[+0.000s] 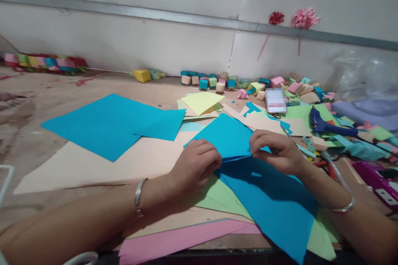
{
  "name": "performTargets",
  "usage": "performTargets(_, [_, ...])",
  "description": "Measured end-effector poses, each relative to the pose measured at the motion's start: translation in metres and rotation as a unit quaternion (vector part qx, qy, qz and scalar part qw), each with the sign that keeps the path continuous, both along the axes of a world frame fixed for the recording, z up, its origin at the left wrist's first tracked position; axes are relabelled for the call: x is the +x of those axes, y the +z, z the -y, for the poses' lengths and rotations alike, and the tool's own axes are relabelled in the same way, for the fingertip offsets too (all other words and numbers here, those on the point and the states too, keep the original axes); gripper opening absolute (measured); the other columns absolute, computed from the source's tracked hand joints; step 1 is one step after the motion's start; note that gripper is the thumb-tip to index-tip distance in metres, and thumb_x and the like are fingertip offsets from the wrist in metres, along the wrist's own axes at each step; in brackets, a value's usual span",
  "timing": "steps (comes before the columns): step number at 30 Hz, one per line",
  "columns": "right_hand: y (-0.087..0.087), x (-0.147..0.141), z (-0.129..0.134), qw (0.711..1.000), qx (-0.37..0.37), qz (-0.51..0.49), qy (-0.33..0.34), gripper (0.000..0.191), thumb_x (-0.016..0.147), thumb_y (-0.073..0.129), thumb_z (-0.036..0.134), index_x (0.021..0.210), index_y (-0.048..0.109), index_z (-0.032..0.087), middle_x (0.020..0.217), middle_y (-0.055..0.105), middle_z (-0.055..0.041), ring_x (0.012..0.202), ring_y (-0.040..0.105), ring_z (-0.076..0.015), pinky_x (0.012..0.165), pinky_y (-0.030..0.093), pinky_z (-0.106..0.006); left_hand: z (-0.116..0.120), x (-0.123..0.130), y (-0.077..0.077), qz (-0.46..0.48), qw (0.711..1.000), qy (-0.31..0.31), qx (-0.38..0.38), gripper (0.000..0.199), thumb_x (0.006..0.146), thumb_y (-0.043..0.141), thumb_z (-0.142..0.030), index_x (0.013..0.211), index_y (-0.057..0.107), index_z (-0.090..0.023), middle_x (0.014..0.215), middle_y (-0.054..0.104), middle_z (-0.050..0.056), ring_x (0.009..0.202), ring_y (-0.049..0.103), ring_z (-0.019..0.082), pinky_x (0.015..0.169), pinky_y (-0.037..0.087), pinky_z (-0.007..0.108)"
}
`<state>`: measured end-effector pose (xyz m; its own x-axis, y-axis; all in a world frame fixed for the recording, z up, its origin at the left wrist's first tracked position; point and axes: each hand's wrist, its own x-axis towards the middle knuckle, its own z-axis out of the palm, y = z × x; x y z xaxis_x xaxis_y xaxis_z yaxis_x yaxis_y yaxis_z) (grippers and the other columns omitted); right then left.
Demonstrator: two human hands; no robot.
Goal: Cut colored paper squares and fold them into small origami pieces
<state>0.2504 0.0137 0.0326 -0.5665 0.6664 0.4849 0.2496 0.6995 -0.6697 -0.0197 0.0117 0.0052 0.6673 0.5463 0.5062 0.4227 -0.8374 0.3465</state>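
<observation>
Both my hands pinch the near edge of a folded blue paper sheet (228, 132), raised a little over the table. My left hand (199, 159) is closed on its left part, with the fingertips curled at the edge. At the right end, my right hand (276, 151) grips the paper between thumb and fingers. Beneath them lies another blue sheet (280, 211), which reaches to the table's front edge and carries a shadow. Green paper (224, 201) and pink paper (186, 240) stick out under it. To the left, more blue paper (108, 126) rests on a large peach sheet (149, 157).
A blue glue gun (329, 126) lies at the right among paper scraps. Nearby sits a magenta power strip (377, 182). Several small paper boxes (203, 83) line the wall. Yellow paper (202, 102) lies at the back. Two paper flowers (304, 18) hang on the metal rail.
</observation>
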Motion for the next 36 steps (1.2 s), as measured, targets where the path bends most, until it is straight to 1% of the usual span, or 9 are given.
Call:
performTargets(5, [0.002, 0.001, 0.003, 1.000, -0.027, 0.013, -0.006, 0.009, 0.089, 0.062, 0.022, 0.080, 0.063, 0.020, 0.075, 0.060, -0.0040, 0.072, 0.057, -0.0177, 0.067, 0.046, -0.033, 0.003, 0.000, -0.001, -0.055, 0.998, 0.004, 0.013, 0.027, 0.093, 0.058, -0.045, 0.097, 0.062, -0.019, 0.092, 0.067, 0.006, 0.084, 0.057, 0.021, 0.072, 0.039, 0.033])
performTargets(9, [0.002, 0.004, 0.001, 0.997, -0.075, 0.000, 0.027, 0.010, 0.087, 0.067, 0.026, 0.079, 0.066, 0.020, 0.075, 0.061, -0.0040, 0.076, 0.057, -0.0178, 0.070, 0.046, -0.032, 0.003, 0.002, -0.005, -0.072, 0.996, 0.013, 0.054, 0.018, 0.097, 0.049, -0.019, 0.086, 0.064, -0.020, 0.083, 0.067, 0.004, 0.078, 0.057, 0.018, 0.070, 0.035, 0.032])
performTargets(14, [-0.010, 0.002, -0.031, 0.968, -0.196, 0.003, -0.154, 0.026, 0.081, 0.069, 0.030, 0.103, 0.066, 0.017, 0.066, 0.050, 0.0038, 0.057, 0.044, -0.0109, 0.053, 0.037, -0.024, 0.007, 0.005, -0.006, -0.082, 0.994, -0.026, 0.068, 0.014, 0.096, 0.048, -0.016, 0.094, 0.061, -0.018, 0.085, 0.067, 0.004, 0.078, 0.057, 0.018, 0.068, 0.034, 0.031])
performTargets(17, [-0.013, -0.004, -0.057, 0.951, -0.242, 0.094, -0.168, 0.060, 0.076, 0.068, 0.027, 0.132, 0.054, 0.011, 0.071, 0.060, 0.0006, 0.062, 0.052, -0.0136, 0.059, 0.044, -0.026, 0.007, 0.004, -0.008, -0.098, 0.991, -0.032, 0.089, 0.014, 0.096, 0.047, -0.016, 0.098, 0.061, -0.018, 0.087, 0.065, 0.005, 0.079, 0.056, 0.017, 0.067, 0.035, 0.031])
performTargets(21, [0.004, -0.005, -0.079, 0.962, -0.095, 0.082, -0.241, 0.083, 0.072, 0.070, 0.032, 0.148, 0.039, 0.023, 0.134, 0.056, -0.0135, 0.104, 0.058, -0.0249, 0.080, 0.050, -0.037, 0.005, 0.002, -0.012, -0.081, 0.991, -0.029, 0.098, 0.014, 0.096, 0.046, -0.016, 0.098, 0.060, -0.018, 0.086, 0.064, 0.005, 0.077, 0.054, 0.018, 0.066, 0.037, 0.032])
performTargets(23, [0.016, 0.000, -0.077, 0.949, 0.007, 0.041, -0.313, 0.073, 0.076, 0.068, 0.036, 0.144, 0.045, 0.023, 0.138, 0.052, -0.0135, 0.108, 0.055, -0.0263, 0.083, 0.049, -0.040, 0.005, 0.001, -0.012, -0.066, 0.993, -0.021, 0.096, 0.014, 0.096, 0.046, -0.016, 0.096, 0.060, -0.018, 0.086, 0.064, 0.005, 0.077, 0.053, 0.018, 0.067, 0.038, 0.033])
performTargets(27, [0.027, 0.011, -0.046, 0.978, -0.100, 0.046, -0.178, 0.037, 0.090, 0.056, 0.050, 0.108, 0.070, 0.022, 0.108, 0.068, -0.0093, 0.090, 0.061, -0.0208, 0.077, 0.051, -0.034, 0.005, 0.001, -0.007, -0.034, 0.997, 0.029, 0.069, 0.020, 0.097, 0.041, -0.016, 0.085, 0.058, -0.018, 0.082, 0.062, 0.005, 0.075, 0.051, 0.018, 0.067, 0.038, 0.032])
performTargets(32, [0.017, 0.017, -0.006, 0.990, -0.119, 0.073, 0.022, 0.083, 0.069, 0.056, 0.082, 0.129, 0.059, 0.025, 0.126, 0.057, -0.0128, 0.106, 0.059, -0.0268, 0.089, 0.051, -0.037, 0.000, 0.001, -0.002, 0.015, 0.995, 0.101, -0.006, 0.014, 0.091, 0.042, -0.015, 0.083, 0.053, -0.018, 0.080, 0.058, 0.005, 0.074, 0.050, 0.020, 0.066, 0.039, 0.033])
performTargets(36, [0.011, 0.009, 0.004, 0.990, -0.067, 0.120, -0.002, 0.109, 0.065, 0.066, 0.076, 0.155, 0.020, 0.034, 0.154, 0.030, -0.0120, 0.134, 0.041, -0.0321, 0.103, 0.045, -0.041, -0.006, 0.000, 0.001, -0.001, 0.988, 0.150, -0.044, 0.010, 0.089, 0.045, -0.018, 0.086, 0.054, -0.020, 0.081, 0.060, 0.004, 0.076, 0.052, 0.022, 0.068, 0.040, 0.035])
